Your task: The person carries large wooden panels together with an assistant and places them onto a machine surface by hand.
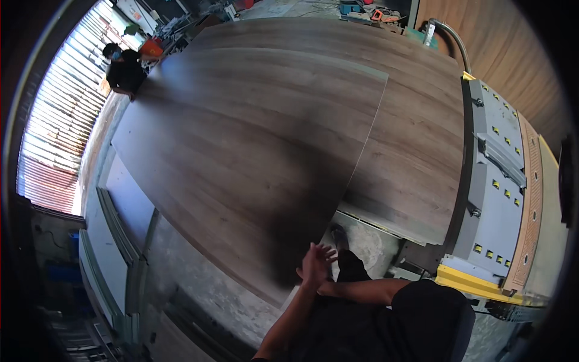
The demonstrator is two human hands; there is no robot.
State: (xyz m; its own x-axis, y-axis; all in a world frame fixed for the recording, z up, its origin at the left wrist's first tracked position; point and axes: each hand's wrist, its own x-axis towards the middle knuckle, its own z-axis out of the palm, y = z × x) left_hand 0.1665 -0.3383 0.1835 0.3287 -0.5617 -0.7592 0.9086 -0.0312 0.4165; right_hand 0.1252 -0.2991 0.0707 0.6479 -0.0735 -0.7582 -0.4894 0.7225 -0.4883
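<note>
My left hand (316, 264) is raised over the near right corner of a large brown wood-grain panel (253, 145). Its fingers are spread and hold nothing that I can see. From the right, my right forearm (368, 292) crosses to my left wrist, where my right hand (326, 289) is mostly hidden and its fingers cannot be made out. Whether either hand touches the panel is unclear. The panel lies over another wood-grain sheet (416, 139), which shows along its right side and beyond. At the far left, another person (125, 71) in dark clothes stands with a hand by the panel's edge.
To the right stands a long grey machine bed (497, 175) with a yellow end (476, 283) and a curved metal tube (449, 33) behind. Cut panels (108, 253) lean at the left. Tools (362, 9) lie at the back. Concrete floor (368, 247) shows by my foot.
</note>
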